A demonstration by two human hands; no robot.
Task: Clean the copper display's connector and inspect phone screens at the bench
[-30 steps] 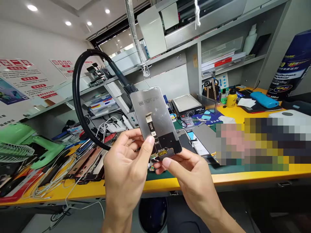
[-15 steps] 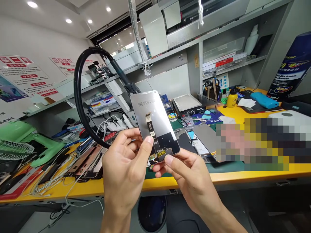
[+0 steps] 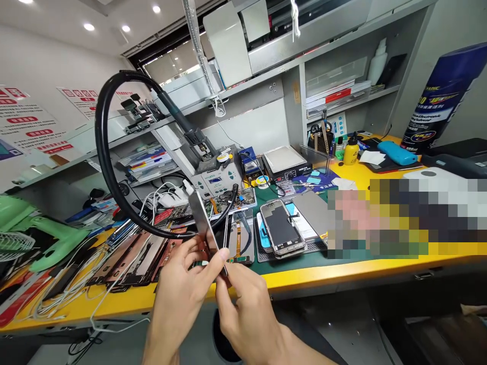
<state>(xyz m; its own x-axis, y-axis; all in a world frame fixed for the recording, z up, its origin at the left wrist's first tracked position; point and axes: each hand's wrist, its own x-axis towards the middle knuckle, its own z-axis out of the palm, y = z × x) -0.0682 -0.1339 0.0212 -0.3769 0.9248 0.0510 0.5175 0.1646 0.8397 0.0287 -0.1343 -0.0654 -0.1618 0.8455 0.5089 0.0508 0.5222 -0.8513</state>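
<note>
A phone screen panel [image 3: 202, 219] is held up in front of me, turned nearly edge-on, so its ribbon cable is out of sight. My left hand [image 3: 190, 279] grips its left side, with the thumb on the near edge and the fingers behind. At the lower end my right hand [image 3: 247, 304] pinches the panel's bottom corner; part of that grip is hidden. Behind the hands, a phone [image 3: 283, 228] with a dark back lies on the green mat [image 3: 281, 266]. Left of it rests an opened phone part with an orange flex cable [image 3: 239, 241].
A black hose [image 3: 101, 132] arches from a grey rework station [image 3: 216, 177]. White cables and several phone panels [image 3: 125, 258] cover the left of the yellow table [image 3: 297, 279]. At right stand a yellow bottle [image 3: 350, 150] and a blue spray can [image 3: 437, 101]. A blurred patch hides the right side.
The panel has turned from showing its back to almost edge-on and moved lower and left. Both hands have moved left with it, still holding it. The view has shifted slightly.
</note>
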